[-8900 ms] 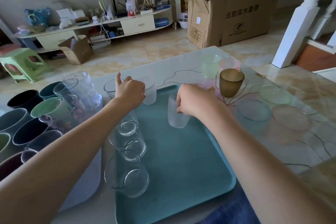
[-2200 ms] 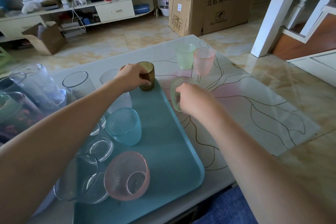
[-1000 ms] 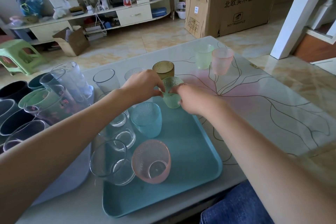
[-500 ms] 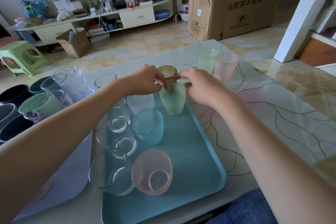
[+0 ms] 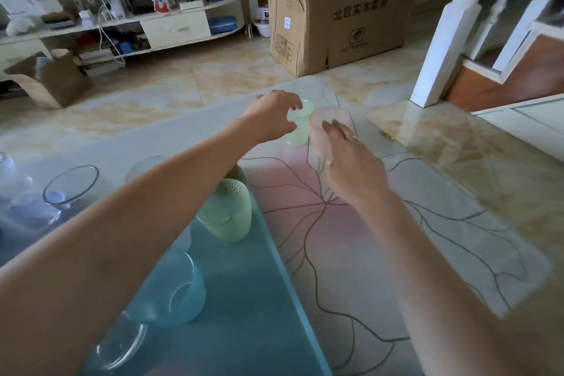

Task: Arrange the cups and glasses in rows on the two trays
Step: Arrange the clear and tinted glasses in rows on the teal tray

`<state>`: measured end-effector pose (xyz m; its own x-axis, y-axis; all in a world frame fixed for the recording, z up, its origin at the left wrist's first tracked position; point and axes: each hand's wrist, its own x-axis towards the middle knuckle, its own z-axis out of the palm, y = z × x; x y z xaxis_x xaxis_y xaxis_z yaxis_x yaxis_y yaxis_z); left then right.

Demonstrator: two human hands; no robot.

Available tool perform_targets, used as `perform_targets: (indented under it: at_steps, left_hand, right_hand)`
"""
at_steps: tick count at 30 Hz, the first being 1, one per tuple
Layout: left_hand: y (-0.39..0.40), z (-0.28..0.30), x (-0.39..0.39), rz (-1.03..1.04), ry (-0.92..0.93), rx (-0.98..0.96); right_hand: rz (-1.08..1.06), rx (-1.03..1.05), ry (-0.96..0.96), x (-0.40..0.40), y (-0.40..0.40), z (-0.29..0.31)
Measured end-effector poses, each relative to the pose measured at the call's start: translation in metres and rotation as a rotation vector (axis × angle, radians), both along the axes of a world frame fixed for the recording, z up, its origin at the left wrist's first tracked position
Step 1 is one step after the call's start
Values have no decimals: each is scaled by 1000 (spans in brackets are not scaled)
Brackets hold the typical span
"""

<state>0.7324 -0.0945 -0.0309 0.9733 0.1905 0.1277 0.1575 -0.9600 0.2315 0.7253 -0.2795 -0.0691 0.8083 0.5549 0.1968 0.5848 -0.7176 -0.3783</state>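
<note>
Home living room – TV shelf (image 5: 171, 30), cardboard box (image 5: 341, 9).

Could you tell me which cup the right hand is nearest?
The pale pink cup on the bare table, beside the pale green cup; the right hand hovers just before it.

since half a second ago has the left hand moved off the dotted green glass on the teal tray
Yes. The left hand has left the dotted green glass and reached farther along the table toward the pale green cup.

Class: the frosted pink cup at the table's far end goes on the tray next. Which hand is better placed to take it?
Right hand: open just before the pink cup. The left hand is spread at the green cup.
</note>
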Motion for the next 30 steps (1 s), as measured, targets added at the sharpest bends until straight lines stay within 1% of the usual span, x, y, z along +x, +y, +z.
perform_targets:
  at_steps: [2,5,8,10,13,16,20,24,30]
  left_hand:
    - [-3,-12,15,7,10,10]
    - [-8,-26,23,43,9,-37]
    - [-10,-25,15,26,-2,-24]
    - [-10,-16,3,0,-15,-30]
    - [-11,2,-20,7,-82,-66]
    - [-16,25,-48,9,-147,-86]
    - [-29,43,-91,-15,-187,-80]
    - [-51,51,-137,-60,-160,-28]
    - [-84,56,-204,-61,-82,-116]
  right_hand:
    - [-6,0,-3,2,2,-2]
    - [-14,7,-45,3,1,-4]
    - [-65,24,-67,3,0,-6]
    - [-84,1,-53,3,1,-10]
    - [-117,-52,-21,2,-1,-17]
    - [-142,-16,-43,-3,-5,-11]
    - [-73,-38,-12,-21,-15,6]
    - [-6,-13,-4,-45,-34,25]
    - [10,102,-30,-68,-63,49]
